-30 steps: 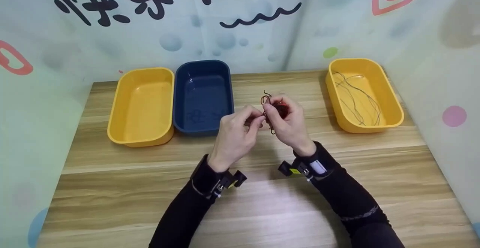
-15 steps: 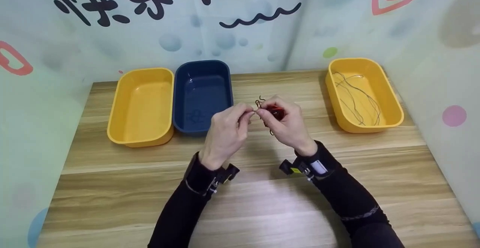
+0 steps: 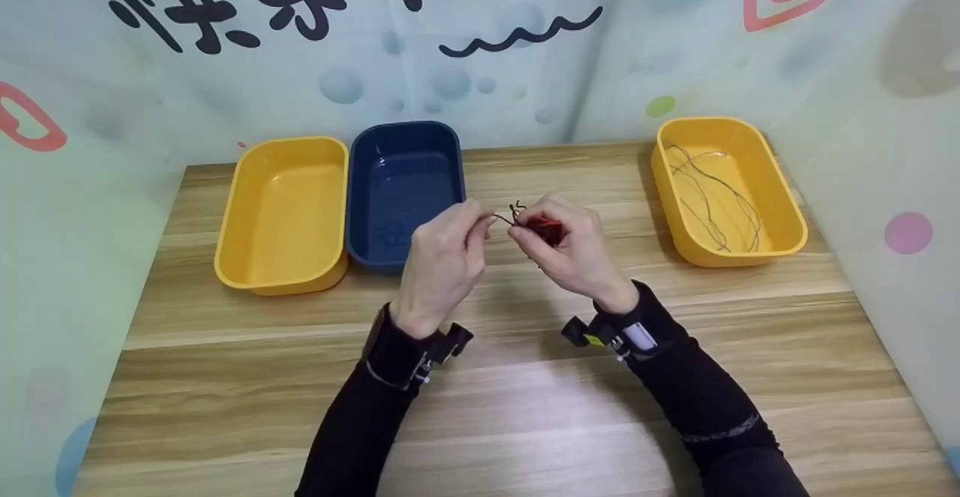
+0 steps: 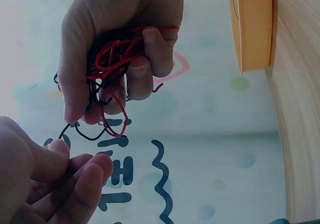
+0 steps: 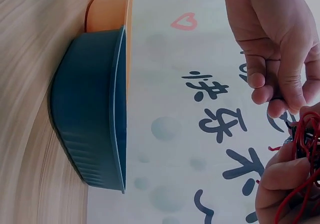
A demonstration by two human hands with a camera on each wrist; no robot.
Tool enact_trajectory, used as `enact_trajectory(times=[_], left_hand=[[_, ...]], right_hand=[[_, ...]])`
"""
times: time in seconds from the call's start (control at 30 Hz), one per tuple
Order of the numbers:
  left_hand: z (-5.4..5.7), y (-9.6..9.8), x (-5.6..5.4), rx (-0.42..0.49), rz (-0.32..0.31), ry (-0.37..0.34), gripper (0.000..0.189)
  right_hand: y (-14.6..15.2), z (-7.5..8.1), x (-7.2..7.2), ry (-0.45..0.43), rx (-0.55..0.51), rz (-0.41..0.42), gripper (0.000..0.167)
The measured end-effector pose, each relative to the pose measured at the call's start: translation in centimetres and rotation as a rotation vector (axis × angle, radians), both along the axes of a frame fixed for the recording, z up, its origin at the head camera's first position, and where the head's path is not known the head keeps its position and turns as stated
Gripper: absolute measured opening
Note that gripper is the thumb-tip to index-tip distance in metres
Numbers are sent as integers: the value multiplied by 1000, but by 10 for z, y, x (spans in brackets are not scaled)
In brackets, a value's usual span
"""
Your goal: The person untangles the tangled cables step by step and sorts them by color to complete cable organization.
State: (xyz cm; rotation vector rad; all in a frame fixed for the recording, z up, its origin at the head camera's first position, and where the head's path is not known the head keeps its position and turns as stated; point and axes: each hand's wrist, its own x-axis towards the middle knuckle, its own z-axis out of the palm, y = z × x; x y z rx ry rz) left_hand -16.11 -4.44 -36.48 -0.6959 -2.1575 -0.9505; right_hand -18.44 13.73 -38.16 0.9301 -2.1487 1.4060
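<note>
A tangled bundle of thin red and black wires (image 4: 115, 58) sits in my right hand (image 3: 581, 253), with the fingers curled round it. Loops of red and black hang below its fingertips in the left wrist view. My left hand (image 3: 442, 260) pinches a black wire (image 3: 503, 218) between thumb and fingertips. That wire runs a short way across to the bundle at the right thumb. Both hands are raised over the middle of the table, the left one overlapping the blue bin's near right corner in the head view. Most of the bundle is hidden by the right fingers.
The dark blue bin (image 3: 405, 125) stands beside a yellow bin (image 3: 281, 281) at the back left. Another yellow bin (image 3: 739, 258) at the back right holds several thin grey strands (image 3: 721, 179). A printed cloth (image 3: 517, 84) hangs behind the wooden table (image 3: 247, 407).
My left hand has moved left, away from the right hand, and a longer piece of black wire now shows between them. The right hand has shifted only slightly; the bins stay put.
</note>
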Motion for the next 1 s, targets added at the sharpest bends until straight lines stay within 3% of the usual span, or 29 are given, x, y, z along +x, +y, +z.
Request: enact_trajectory(times=[0.33, 0.5, 0.73, 0.87, 1.0], left_hand=[[2, -9, -3, 39, 28, 3, 10], [5, -11, -2, 72, 37, 20, 9], [8, -13, 0, 94, 25, 41, 8], [10, -16, 2, 121, 6, 29, 8], [11, -18, 3, 121, 1, 18, 9]], right_hand=[[0, 1, 2, -2, -9, 7, 5], [1, 5, 4, -118, -107, 40, 2], [6, 9, 2, -324, -280, 31, 13], [10, 10, -2, -367, -352, -26, 13], [11, 10, -3, -358, -334, -57, 14]])
